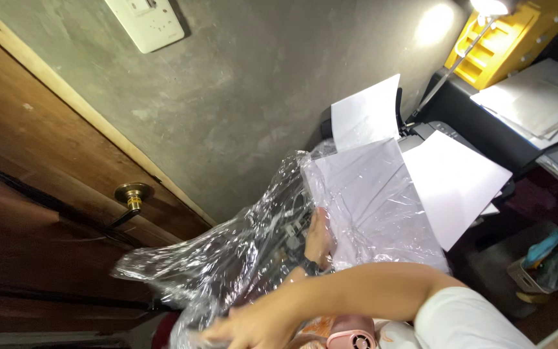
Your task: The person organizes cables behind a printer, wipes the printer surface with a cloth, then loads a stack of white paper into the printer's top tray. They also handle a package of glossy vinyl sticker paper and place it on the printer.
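Head view: clear plastic wrap (240, 252) bunched in the middle, between a brown door with a brass knob (133, 194) and some white paper (453, 187) on a black printer (479, 129). Right hand (247, 326) low down and blurry, fingers curled shut on a bit of the plastic wrap. Left hand (321, 238), with a dark watch on the wrist, pressed flat against the wrap; cannot tell if holding it or just touching. Probably very light, thin and soft. Crinkly, shiny, a bit slippery, and easy to rip or stick to itself. Best taken by a loose edge with a soft pinch, not pulled hard. Little pink fan (353, 339) just below the arms.
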